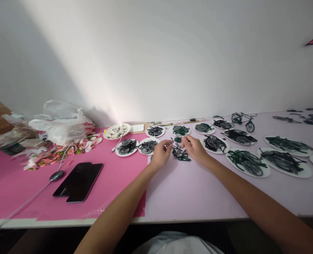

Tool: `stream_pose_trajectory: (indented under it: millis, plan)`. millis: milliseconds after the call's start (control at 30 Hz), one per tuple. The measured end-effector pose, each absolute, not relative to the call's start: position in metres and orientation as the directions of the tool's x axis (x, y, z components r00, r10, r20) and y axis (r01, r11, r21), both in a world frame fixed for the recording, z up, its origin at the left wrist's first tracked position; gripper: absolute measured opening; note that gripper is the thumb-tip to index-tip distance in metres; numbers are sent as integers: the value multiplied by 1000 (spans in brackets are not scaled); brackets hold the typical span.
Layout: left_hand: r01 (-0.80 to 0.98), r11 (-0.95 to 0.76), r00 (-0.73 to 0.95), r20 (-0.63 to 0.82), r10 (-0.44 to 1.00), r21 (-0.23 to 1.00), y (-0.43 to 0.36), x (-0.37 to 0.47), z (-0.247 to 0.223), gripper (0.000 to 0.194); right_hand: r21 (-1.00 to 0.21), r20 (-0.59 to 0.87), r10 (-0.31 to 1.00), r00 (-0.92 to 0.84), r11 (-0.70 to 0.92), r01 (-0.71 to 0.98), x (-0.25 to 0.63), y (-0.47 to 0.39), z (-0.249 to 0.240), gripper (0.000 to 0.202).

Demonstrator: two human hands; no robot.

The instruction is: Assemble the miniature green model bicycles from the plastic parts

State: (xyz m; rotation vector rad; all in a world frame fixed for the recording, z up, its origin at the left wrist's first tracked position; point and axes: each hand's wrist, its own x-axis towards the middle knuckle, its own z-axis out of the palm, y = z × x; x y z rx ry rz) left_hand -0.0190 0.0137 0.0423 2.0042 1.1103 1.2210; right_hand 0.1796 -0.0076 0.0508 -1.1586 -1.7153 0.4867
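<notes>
My left hand (161, 152) hovers over the pale part of the table, thumb and forefinger pinched at a tiny grey piece too small to name. Across from it, my right hand (195, 149) is closed with curled fingers, and whatever it holds is hidden. Between and below the hands lies a loose pile of dark green and black model bicycle parts (181, 155). A plate of wheels and frames (147, 146) is partly covered by my left hand. Close to my right hand sits another plate of black bicycle parts (215, 144).
Several more plates of parts (247, 162) stand to the right, near an assembled model bicycle (243, 120). On the pink left side are two phones (78, 181), a cable with a grey puck (56, 175), artificial petals (63, 153), a plastic bag (63, 123) and a bowl of pale pieces (116, 131).
</notes>
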Motion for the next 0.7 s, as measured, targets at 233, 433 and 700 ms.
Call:
stream_pose_trajectory:
  millis: [233, 433, 700]
  plan:
    - [570, -567, 454, 347, 821, 594, 0, -17, 48, 24, -666, 474, 872, -117, 442, 601, 178, -3, 45, 38]
    - [598, -639, 582, 287, 761, 484, 6, -21, 47, 20, -535, 562, 816, -132, 480, 695, 194, 10, 44, 42]
    - [607, -684, 644, 253, 722, 404, 15, -27, 43, 26, -323, 537, 842, -60, 271, 907, 226, 32, 32, 30]
